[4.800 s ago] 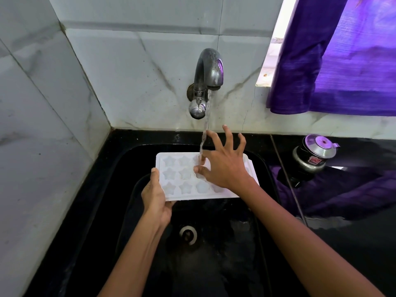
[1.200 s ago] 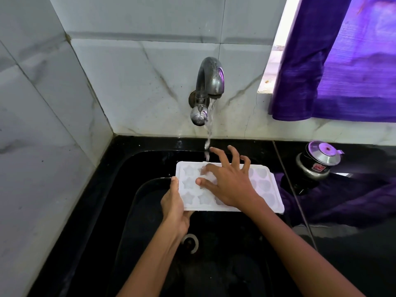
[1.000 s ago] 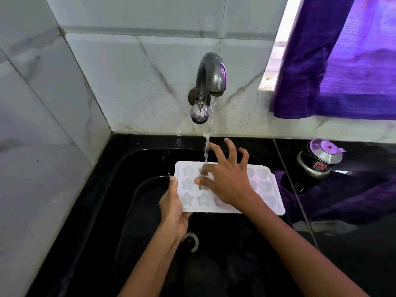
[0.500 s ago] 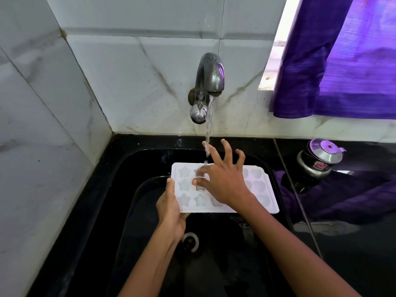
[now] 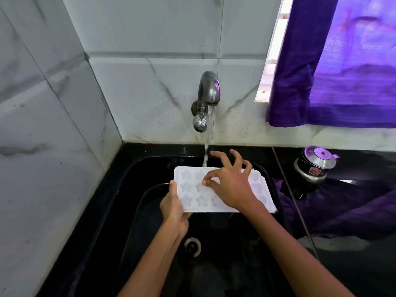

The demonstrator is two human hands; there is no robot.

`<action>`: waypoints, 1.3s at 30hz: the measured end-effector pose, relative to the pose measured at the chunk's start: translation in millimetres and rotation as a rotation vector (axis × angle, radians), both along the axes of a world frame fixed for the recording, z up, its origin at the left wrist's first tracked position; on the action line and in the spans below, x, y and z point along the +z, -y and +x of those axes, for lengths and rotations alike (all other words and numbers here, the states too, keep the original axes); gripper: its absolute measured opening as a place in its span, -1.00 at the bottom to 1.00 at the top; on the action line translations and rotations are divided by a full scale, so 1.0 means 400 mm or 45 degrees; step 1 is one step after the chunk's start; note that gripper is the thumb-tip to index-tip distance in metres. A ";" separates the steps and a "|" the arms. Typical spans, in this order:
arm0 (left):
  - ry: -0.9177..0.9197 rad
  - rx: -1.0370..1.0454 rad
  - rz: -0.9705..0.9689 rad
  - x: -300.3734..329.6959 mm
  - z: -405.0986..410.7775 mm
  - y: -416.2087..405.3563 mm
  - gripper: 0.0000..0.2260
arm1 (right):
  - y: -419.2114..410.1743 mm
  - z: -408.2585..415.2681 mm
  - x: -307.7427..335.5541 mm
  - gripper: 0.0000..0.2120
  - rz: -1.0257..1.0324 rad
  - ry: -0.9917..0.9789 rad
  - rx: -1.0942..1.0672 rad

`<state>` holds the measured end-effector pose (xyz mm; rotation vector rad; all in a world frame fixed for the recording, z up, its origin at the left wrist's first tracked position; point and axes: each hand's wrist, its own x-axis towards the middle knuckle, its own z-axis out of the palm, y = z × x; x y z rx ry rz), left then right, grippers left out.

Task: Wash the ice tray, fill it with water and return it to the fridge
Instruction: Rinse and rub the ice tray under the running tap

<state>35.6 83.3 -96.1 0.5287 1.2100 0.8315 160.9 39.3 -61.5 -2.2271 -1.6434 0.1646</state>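
Observation:
A white ice tray [image 5: 189, 189] with star-shaped and heart-shaped cells is held level over the black sink [image 5: 137, 202]. My left hand [image 5: 173, 207] grips its left front corner, thumb on the rim. My right hand [image 5: 230, 182] lies on top of the tray's middle, fingers spread, thumb and forefinger close together over a cell. A thin stream of water [image 5: 206, 153] falls from the metal tap [image 5: 206, 99] onto the tray's far edge, just left of my right fingers. My right hand hides the tray's middle cells.
The sink drain [image 5: 192, 246] lies below the tray. A small steel-lidded pot [image 5: 315, 166] stands on the black counter at the right. A purple curtain [image 5: 334, 67] hangs over the window. Marble-tiled walls close the left and back.
The tray has shifted right under the tap since the oldest frame. My right fingers keep moving over the cells, thumb and forefinger now closer together. The view has tilted upward.

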 end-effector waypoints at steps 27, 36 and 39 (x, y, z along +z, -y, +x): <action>0.101 0.052 0.063 -0.005 0.037 -0.034 -0.70 | -0.013 -0.029 -0.024 -0.74 -0.067 0.284 0.029; 0.147 0.158 0.076 -0.003 0.035 -0.039 -0.70 | 0.012 -0.054 -0.048 -0.88 0.425 0.117 -0.216; 0.142 0.179 0.092 0.002 0.036 -0.044 -0.69 | 0.025 -0.058 -0.062 -0.80 0.309 0.078 -0.158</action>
